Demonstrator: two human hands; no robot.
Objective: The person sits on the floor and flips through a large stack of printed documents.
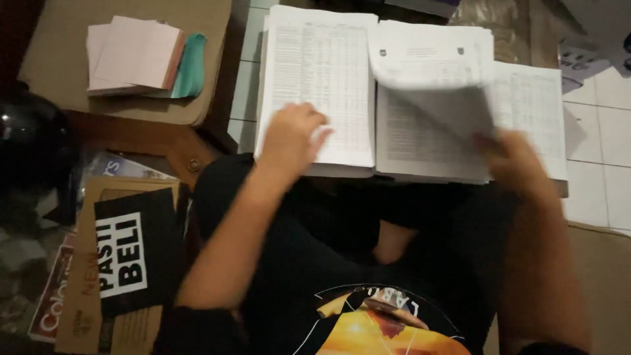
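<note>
Left hand [292, 135] reaching forward, palm down, fingers loosely curled, forearm bare. Right hand [516, 161] extended further right, blurred, fingers possibly pinched together. Both elbows bent, arms spread apart over crossed legs.

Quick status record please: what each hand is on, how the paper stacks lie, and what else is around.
left hand: resting on the left stack of printed sheets
right hand: gripping the lower edge of a lifted, curling sheet; motion-blurred
middle stack: beneath the lifted sheet, beside the left stack
right stack: partly covered by the lifted sheet
pink paper pile: upper left, on a brown board
teal item: tucked beside the pink pile
floor: white tiles
black card: lower left
</note>
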